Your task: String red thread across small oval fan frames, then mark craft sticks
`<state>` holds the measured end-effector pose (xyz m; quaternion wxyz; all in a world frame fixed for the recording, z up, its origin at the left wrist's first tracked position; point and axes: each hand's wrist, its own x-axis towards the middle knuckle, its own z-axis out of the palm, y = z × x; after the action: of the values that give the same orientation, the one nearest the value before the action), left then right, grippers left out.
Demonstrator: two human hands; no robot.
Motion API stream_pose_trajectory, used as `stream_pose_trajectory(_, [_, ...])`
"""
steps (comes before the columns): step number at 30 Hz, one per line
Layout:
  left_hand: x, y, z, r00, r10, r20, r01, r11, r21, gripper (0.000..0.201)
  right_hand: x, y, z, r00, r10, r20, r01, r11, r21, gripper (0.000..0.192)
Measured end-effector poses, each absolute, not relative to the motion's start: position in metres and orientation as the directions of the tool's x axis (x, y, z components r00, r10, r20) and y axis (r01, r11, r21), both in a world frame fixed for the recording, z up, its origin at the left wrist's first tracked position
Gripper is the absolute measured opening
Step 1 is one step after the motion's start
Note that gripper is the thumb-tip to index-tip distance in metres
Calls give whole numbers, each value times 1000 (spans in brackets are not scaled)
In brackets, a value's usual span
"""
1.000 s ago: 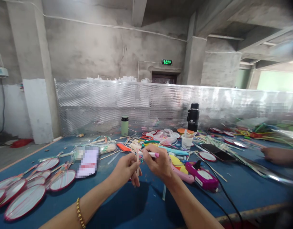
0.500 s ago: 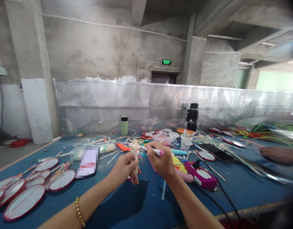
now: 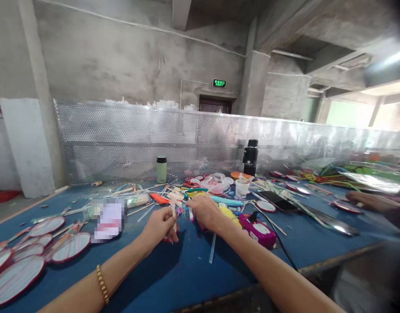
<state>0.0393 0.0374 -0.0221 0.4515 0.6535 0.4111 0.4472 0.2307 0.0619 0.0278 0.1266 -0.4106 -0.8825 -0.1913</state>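
blurred patch point(image 3: 108, 218) on table unreadable; co-worker's hand point(image 3: 363, 200) cut at right edge; leftmost fans point(image 3: 11, 278) cropped

Both arms reach out from 6 o'clock toward the middle. The left hand point(image 3: 160, 224) is curled, its fingers point(image 3: 172, 236) pinched together and pointing down. The right hand point(image 3: 205, 211) sits just beside it at 2 o'clock, palm down, fingers bent and closed. The hands are not touching.

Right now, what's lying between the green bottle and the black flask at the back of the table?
In the head view, between green bottle and black flask: red-rimmed discs and a clear plastic bag.
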Motion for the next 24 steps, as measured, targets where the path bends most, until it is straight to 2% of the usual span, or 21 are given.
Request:
stream_pose_trajectory(2, [40,35,-22,263,946,191,160,-238,958,26,222,66,21,-642,684,347,767,559,315,23])
stream_pose_trajectory(7, [41,31,-19,272,947,172,171,-224,960,30,211,82,6,-676,678,290,731,565,382,21])
stream_pose_trajectory(10, [41,32,-19,276,945,178,169,-230,959,31,215,85,14,-667,686,290,733,537,417,22])
stream_pose_trajectory(13, [41,33,-20,282,942,183,161,-234,959,31,227,78,40,-628,692,355,771,490,408,25])
stream_pose_trajectory(16, [41,33,-20,289,939,188,147,-237,960,29,242,65,72,-515,735,441,852,382,358,23])
stream_pose_trajectory(20, [42,34,-18,295,936,191,109,-231,967,29,254,49,90,-389,817,426,914,282,293,29])
stream_pose_trajectory(24, [46,39,-11,291,942,167,96,-202,975,28,251,50,80,-351,862,365,925,259,278,28])
